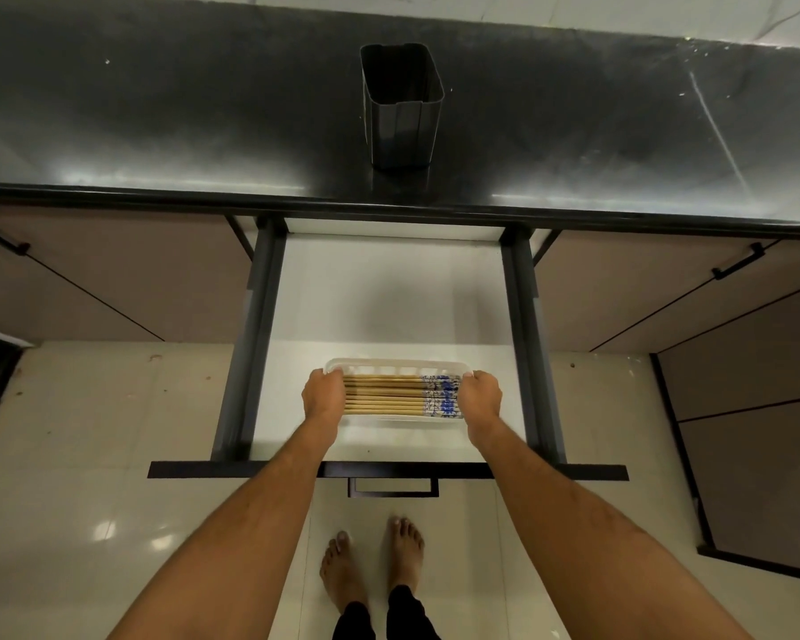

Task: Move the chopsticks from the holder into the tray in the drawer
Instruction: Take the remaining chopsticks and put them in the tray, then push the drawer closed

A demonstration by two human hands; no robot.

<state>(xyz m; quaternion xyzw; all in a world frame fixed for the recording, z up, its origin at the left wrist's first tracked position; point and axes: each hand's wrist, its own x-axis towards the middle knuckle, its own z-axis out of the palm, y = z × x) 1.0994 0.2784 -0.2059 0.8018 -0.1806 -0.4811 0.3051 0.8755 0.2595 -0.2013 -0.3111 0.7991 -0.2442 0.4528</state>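
Several wooden chopsticks (389, 394) with blue-and-white patterned ends lie side by side in a clear plastic tray (393, 364) near the front of the open white drawer (389, 293). My left hand (323, 394) grips the tray's left end. At the tray's right end, my right hand (480, 395) grips it likewise. The dark holder (402, 106) stands upright on the black countertop, straight behind the drawer, and no chopsticks show in it.
The drawer's dark front panel and handle (392, 486) stick out toward me over the tiled floor. Closed cabinet doors (112, 270) flank the drawer on both sides. My bare feet (372, 565) stand below the drawer front.
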